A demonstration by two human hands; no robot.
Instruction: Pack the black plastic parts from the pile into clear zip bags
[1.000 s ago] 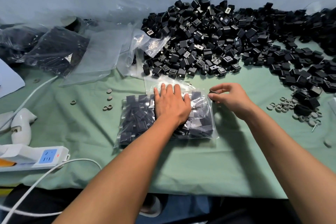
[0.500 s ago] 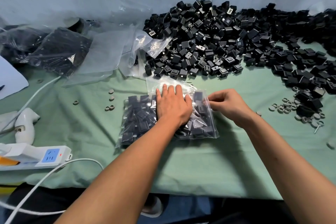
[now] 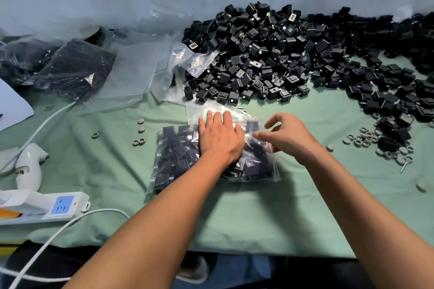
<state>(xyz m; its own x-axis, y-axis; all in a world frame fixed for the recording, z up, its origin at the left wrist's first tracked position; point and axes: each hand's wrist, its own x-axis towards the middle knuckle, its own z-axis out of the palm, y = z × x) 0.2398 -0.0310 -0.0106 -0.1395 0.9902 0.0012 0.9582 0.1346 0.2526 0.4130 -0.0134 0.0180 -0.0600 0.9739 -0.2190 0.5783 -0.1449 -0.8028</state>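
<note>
A clear zip bag (image 3: pixel 173 155) filled with black plastic parts lies on the green cloth in the middle. My left hand (image 3: pixel 219 138) presses flat on top of it with straight fingers. My right hand (image 3: pixel 288 138) hovers over the bag's right side, blurred, with thumb and forefinger apart and nothing pinched between them. Its lower fingers are at the bag's right edge. The big pile of loose black parts (image 3: pixel 270 54) spreads along the back and right of the table.
Empty clear bags (image 3: pixel 131 77) and filled bags (image 3: pixel 70 65) lie at the back left. A white power strip (image 3: pixel 47 206) with its cable and a white tool (image 3: pixel 29 164) sit at the left. Grey rings (image 3: pixel 366 138) and a screw hook (image 3: pixel 406 164) lie right.
My right hand moved left from the bag's upper right corner onto its right side and its pinch has opened. My left hand has stayed pressed on the bag.
</note>
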